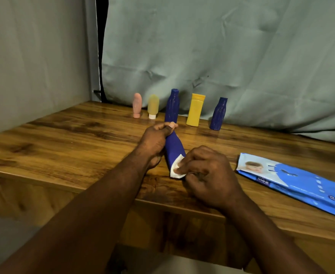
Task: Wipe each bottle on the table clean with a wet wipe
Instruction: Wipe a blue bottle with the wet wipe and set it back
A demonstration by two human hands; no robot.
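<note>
**Blue bottle in hand under wipe; five more stand in far row**

Far row on the wooden table [64, 139], left to right: pink bottle [137, 105], yellow-green tube [153, 106] standing on its white cap, tall blue bottle [172, 107], yellow bottle [195, 110], shorter blue bottle [218, 114]. All stand upright before the grey cloth. Nearer, at centre, the left hand [154, 140] grips the far end of the held blue bottle [173, 147], which is tilted. The right hand [208, 175] pinches a white wet wipe [176, 168] against the bottle's near end. The wipe pack [289, 180] lies flat at near right, apart from both hands
</note>
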